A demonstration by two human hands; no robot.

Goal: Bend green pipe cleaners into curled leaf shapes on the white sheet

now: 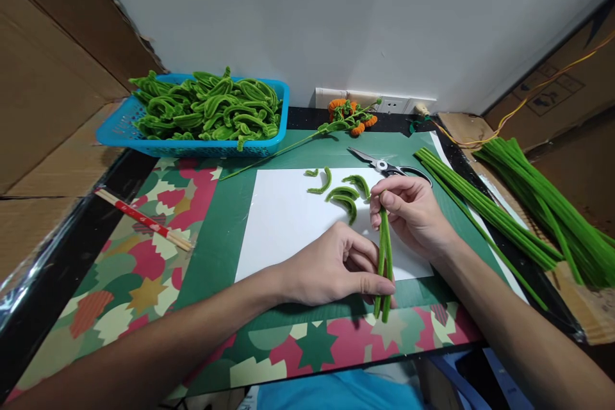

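Note:
Green pipe cleaners (385, 250), bunched together, stand nearly upright between my hands over the near right part of a white sheet (283, 224). My right hand (408, 208) pinches their upper end. Lower down, my left hand (346, 269) grips them between thumb and fingers, with the loose ends poking out below. Just beyond my hands, several curled green pipe-cleaner pieces (343, 193) lie on the sheet. Scissors (382, 165) with dark handles rest behind my right hand, blades pointing left.
At the back left, a blue basket (283, 122) is heaped with bent green pieces. An orange-flowered stem (336, 126) lies beside it. Straight green pipe cleaners (490, 208) and a bigger bundle (552, 218) lie right. Wrapped chopsticks (144, 220) are left; a yellow wire (509, 118) runs along the right.

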